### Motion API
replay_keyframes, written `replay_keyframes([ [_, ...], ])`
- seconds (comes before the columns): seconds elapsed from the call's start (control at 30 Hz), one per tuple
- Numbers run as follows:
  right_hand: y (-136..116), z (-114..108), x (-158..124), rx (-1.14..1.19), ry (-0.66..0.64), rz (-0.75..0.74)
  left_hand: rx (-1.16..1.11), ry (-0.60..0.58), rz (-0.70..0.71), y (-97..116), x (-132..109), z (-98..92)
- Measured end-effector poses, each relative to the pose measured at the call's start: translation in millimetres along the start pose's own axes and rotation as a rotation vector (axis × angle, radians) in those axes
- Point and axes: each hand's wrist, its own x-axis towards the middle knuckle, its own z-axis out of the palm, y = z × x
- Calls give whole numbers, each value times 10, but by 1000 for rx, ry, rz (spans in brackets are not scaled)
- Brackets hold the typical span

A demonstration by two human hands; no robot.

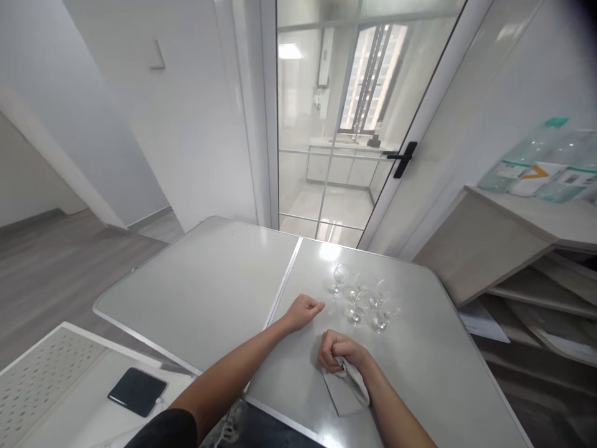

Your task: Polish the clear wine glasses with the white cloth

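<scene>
My left hand rests on the white table near the seam, its fingers curled closed; I see nothing in it. Closed around a light grey cloth, my right hand is nearer the table's front edge. Part of the cloth is bunched at the fingers and the rest hangs or lies below them. Just beyond both hands stands a group of several clear stemmed glasses. They overlap, so their outlines are hard to separate. Neither hand touches them.
A dark phone lies on a white surface at lower left. Large plastic bottles stand on a shelf unit to the right. Behind the table is a glass door with a black handle.
</scene>
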Motion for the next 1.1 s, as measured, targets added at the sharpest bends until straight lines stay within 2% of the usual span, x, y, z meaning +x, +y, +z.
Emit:
replay_keyframes([
  [0.37,66,-105,25,-3,-33,-23,-69,29,0,-87,6,3],
  [0.77,-12,-84,67,-11,-58,-51,-117,42,-7,-20,39,-27],
  [1.1,-60,-39,87,32,-74,-22,-278,50,-45,61,-36,-112],
])
